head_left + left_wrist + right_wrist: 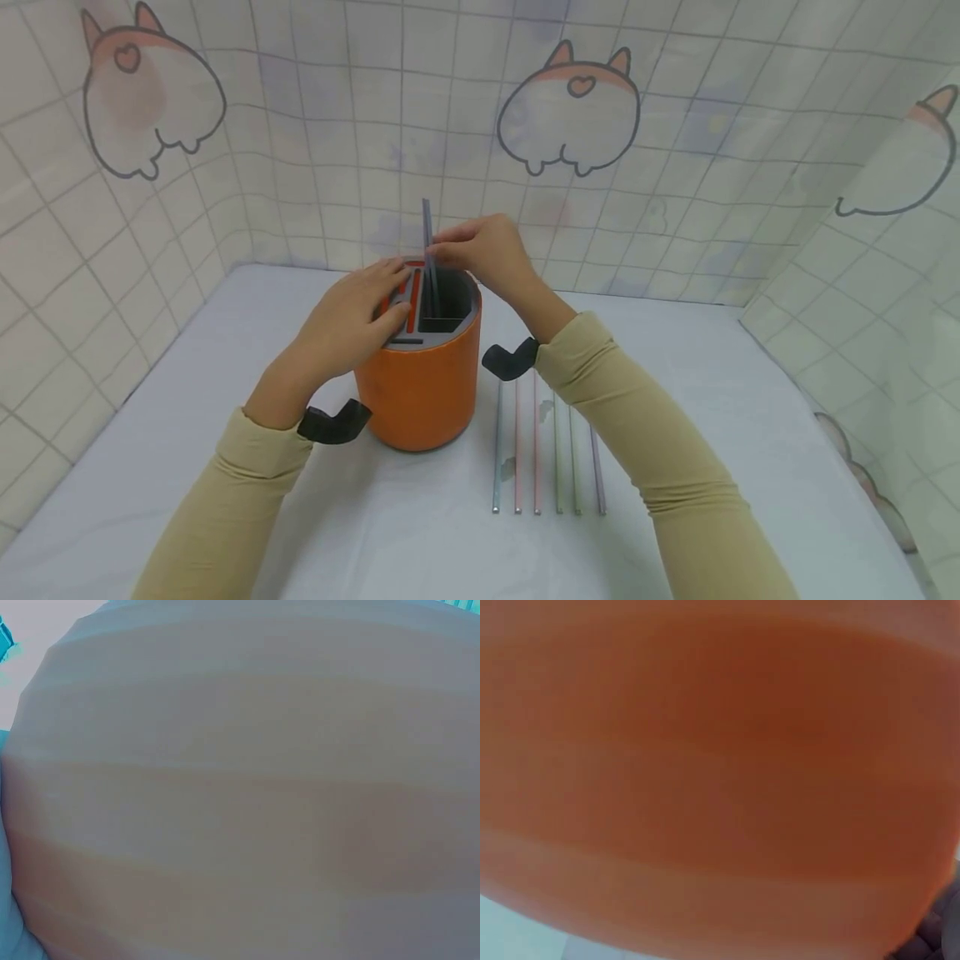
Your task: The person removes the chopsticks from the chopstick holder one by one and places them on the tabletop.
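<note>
An orange round utensil holder [417, 400], with a slotted grey and red top, stands upright on the table in the head view. My left hand [348, 312] rests on the slotted part of its top. With thumb and fingertips, my right hand [483, 254] pinches a thin chopstick [428, 229] above the open compartment. Two slender bluish-grey sticks show there, close together and nearly upright; their lower ends are hidden inside. In the right wrist view a blurred orange surface [727, 765] fills most of the picture. The left wrist view shows mostly a blurred brownish surface [225, 787].
Several pastel chopsticks [537, 467], blue, pink, green and purple, lie side by side on the white-covered table [420, 533], right of the holder. My right forearm hides part of them. Patterned cloth walls [465, 150] enclose the back and sides.
</note>
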Motion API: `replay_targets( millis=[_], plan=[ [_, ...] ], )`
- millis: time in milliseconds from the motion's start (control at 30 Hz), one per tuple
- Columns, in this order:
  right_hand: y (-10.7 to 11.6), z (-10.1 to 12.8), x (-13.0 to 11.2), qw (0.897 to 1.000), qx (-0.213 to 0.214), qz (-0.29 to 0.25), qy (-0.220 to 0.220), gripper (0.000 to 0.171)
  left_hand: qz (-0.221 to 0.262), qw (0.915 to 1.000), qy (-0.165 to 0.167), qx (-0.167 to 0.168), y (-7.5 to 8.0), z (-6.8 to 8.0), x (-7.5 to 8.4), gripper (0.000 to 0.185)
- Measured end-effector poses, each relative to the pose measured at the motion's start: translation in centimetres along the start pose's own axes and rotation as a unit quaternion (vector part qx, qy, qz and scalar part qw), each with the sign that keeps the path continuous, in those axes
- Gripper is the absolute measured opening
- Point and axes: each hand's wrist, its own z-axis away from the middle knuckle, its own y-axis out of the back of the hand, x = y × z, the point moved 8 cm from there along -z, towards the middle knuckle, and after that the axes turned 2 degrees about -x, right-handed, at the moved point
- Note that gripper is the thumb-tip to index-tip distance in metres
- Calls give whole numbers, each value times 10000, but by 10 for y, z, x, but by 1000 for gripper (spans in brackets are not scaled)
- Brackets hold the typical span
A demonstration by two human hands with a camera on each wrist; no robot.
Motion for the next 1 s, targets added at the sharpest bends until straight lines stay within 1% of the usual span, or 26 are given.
replay_targets(
  millis=[167, 300, 367, 433, 533, 600, 700, 767, 833, 900, 1000],
  plan=[
    [0, 1, -1, 9995, 82, 315, 58, 27, 27, 10000, -9, 28, -1, -2, 1, 56],
    [10, 5, -7, 9997, 226, 128, -14, 28, 76, 10000, -33, 42, -3, -3, 2, 56],
    [17, 8, -12, 9993, 335, -190, 14, 29, 82, 10000, -32, 33, -3, -3, 2, 56],
    [26, 11, -21, 9974, 447, -541, 131, 28, 80, 10000, -33, 32, -3, -3, 3, 56],
    [41, 15, -36, 9916, 624, -1030, 481, 26, 53, 10000, -16, 19, -4, -4, 3, 56],
    [52, 19, -46, 9870, 743, -1236, 714, 24, 46, 10000, -6, 32, -3, -4, 3, 56],
    [69, 27, -58, 9772, 950, -1603, 1017, 23, 42, 10000, -1, 35, -3, -5, 3, 56],
    [82, 33, -64, 9682, 1097, -1902, 1195, 20, 52, 10000, -9, 17, -2, -4, 3, 56],
    [94, 41, -69, 9572, 1272, -2210, 1368, 17, 48, 10000, 4, -21, -3, -3, 2, 56],
    [108, 49, -72, 9438, 1450, -2532, 1554, 12, 27, 10000, 18, -62, -3, -2, 2, 56],
    [131, 62, -75, 9192, 1723, -3051, 1795, 9, 60, 9999, 15, -86, -3, 0, 1, 56]
  ],
)
